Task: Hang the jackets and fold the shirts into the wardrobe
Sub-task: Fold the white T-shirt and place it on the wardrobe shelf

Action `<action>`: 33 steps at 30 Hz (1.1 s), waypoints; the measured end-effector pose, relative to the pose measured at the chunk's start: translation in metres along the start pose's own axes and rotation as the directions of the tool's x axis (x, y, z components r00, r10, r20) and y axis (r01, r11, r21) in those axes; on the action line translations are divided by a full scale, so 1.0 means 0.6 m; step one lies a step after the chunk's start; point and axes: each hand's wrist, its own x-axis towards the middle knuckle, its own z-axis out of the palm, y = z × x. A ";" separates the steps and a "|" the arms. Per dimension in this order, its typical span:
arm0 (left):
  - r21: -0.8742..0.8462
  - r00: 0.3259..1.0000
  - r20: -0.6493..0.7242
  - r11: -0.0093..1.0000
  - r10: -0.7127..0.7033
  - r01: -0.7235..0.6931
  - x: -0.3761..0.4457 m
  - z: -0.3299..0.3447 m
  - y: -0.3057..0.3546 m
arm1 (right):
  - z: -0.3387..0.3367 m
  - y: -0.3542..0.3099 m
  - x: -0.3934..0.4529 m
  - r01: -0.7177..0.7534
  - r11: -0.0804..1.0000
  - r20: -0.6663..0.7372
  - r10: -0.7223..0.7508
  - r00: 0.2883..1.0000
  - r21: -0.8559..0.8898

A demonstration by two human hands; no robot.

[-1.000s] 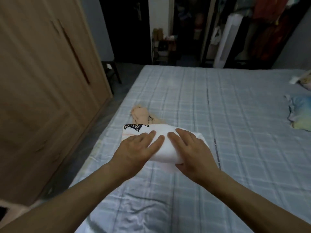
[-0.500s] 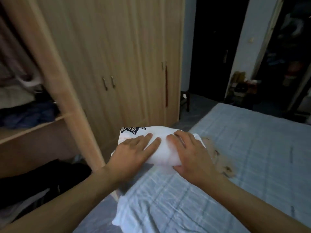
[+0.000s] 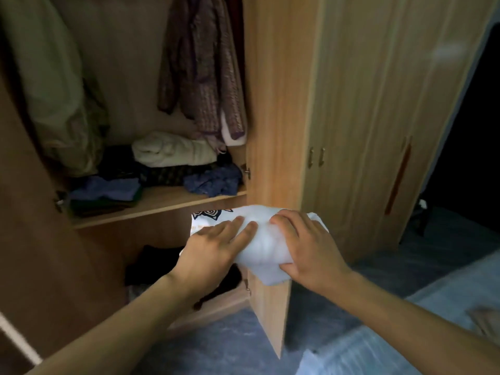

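A folded white shirt [image 3: 261, 239] with a black print at its far left corner hangs in the air between my hands. My left hand [image 3: 213, 250] lies over its left side, fingers on top and thumb hidden below. My right hand [image 3: 305, 247] grips its right side, fingers curled over the top and thumb at the near edge. The shirt is just in front of the open wardrobe, level with the gap below the wooden shelf [image 3: 162, 203] and beside the upright partition [image 3: 273, 117].
A brown patterned jacket [image 3: 205, 77] and a pale green garment [image 3: 54, 90] hang inside. Cream [image 3: 173, 152] and blue [image 3: 216, 181] clothes lie on the shelf, dark clothes [image 3: 151, 263] below. The open door [image 3: 27, 212] stands left, closed doors [image 3: 378, 104] right, the bed [image 3: 405, 339] lower right.
I have turned left from the bed to the open wardrobe, and both hands have carried the folded shirt off the bed up to the wardrobe's front.
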 end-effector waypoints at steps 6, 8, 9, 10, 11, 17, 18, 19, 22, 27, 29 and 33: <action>0.072 0.991 0.010 0.989 -0.130 0.129 -0.088 0.002 -0.154 | 0.087 -0.103 0.140 0.105 0.989 0.000 -0.105 0.994 0.100; 0.101 0.988 0.034 0.984 -0.152 0.148 -0.102 0.011 -0.194 | 0.115 -0.116 0.179 0.132 0.984 -0.003 -0.132 0.991 0.123; 0.109 0.983 0.068 0.981 -0.169 0.161 -0.106 0.018 -0.211 | 0.129 -0.120 0.197 0.144 0.981 -0.002 -0.145 0.989 0.132; 0.116 0.975 0.114 0.977 -0.190 0.177 -0.107 0.026 -0.227 | 0.145 -0.120 0.214 0.157 0.978 -0.001 -0.158 0.987 0.138; 0.120 0.963 0.155 0.972 -0.220 0.202 -0.105 0.034 -0.240 | 0.161 -0.118 0.231 0.167 0.975 0.001 -0.169 0.986 0.143; 0.160 0.961 0.096 0.957 -0.260 0.243 -0.051 0.093 -0.307 | 0.258 -0.065 0.326 0.229 0.958 0.007 -0.234 0.972 0.172; 0.168 0.958 0.091 0.953 -0.271 0.254 -0.038 0.102 -0.319 | 0.271 -0.052 0.343 0.234 0.954 0.005 -0.239 0.971 0.185; 0.174 0.954 0.088 0.947 -0.288 0.270 -0.024 0.111 -0.330 | 0.282 -0.039 0.361 0.241 0.950 0.001 -0.246 0.969 0.199; 0.200 0.950 0.054 0.935 -0.307 0.291 0.016 0.135 -0.363 | 0.316 -0.003 0.413 0.275 0.932 -0.017 -0.279 0.960 0.236; 0.237 0.947 0.030 0.923 -0.319 0.303 0.052 0.176 -0.423 | 0.372 0.027 0.485 0.312 0.914 -0.060 -0.307 0.950 0.261; 0.247 0.945 0.044 0.920 -0.324 0.304 0.057 0.197 -0.448 | 0.398 0.031 0.508 0.309 0.914 -0.056 -0.305 0.951 0.265; 0.259 0.945 0.038 0.917 -0.325 0.305 0.063 0.246 -0.509 | 0.458 0.034 0.560 0.321 0.910 -0.057 -0.317 0.947 0.261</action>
